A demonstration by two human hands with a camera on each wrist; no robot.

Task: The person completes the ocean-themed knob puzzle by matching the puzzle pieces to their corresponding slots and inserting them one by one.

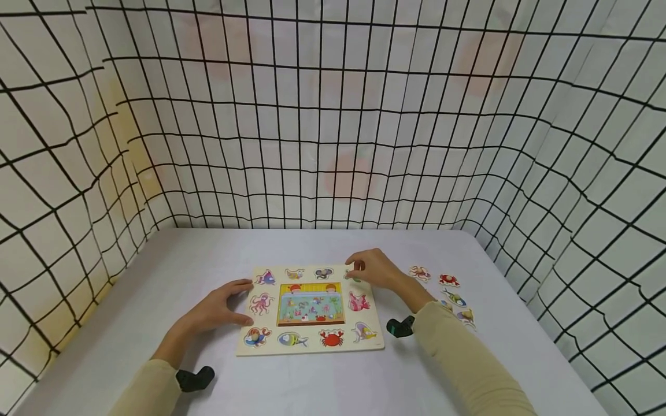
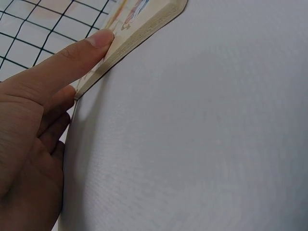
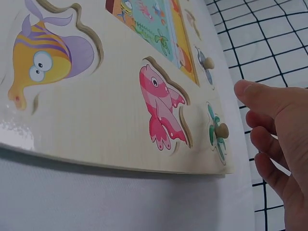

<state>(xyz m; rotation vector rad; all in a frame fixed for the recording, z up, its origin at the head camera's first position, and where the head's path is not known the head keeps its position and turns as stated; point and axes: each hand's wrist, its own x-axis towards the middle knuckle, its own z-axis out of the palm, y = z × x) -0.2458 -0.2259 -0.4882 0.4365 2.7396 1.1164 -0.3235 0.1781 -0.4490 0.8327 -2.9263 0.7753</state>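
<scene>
A wooden puzzle board (image 1: 270, 325) with sea-animal pictures lies in front of me. My left hand (image 1: 218, 309) touches its left edge, fingers and thumb spread along it; in the left wrist view the thumb (image 2: 79, 55) lies on the board's edge. My right hand (image 1: 377, 270) hovers at the far right corner, beside a green piece (image 3: 211, 137) with a round wooden knob. In the right wrist view its fingers are loosely bent and apart from that knob, with nothing between them. A grey-blue knobbed piece (image 3: 203, 67) and a pink animal picture (image 3: 161, 106) are nearby.
Right of the board lie several loose pieces, among them a red crab (image 1: 448, 280), a green-blue fish (image 1: 455, 297) and a squid-like piece (image 1: 419, 273). My right sleeve (image 1: 452, 352) partly covers another. Black wire mesh (image 1: 333, 138) stands around the white table (image 1: 333, 381).
</scene>
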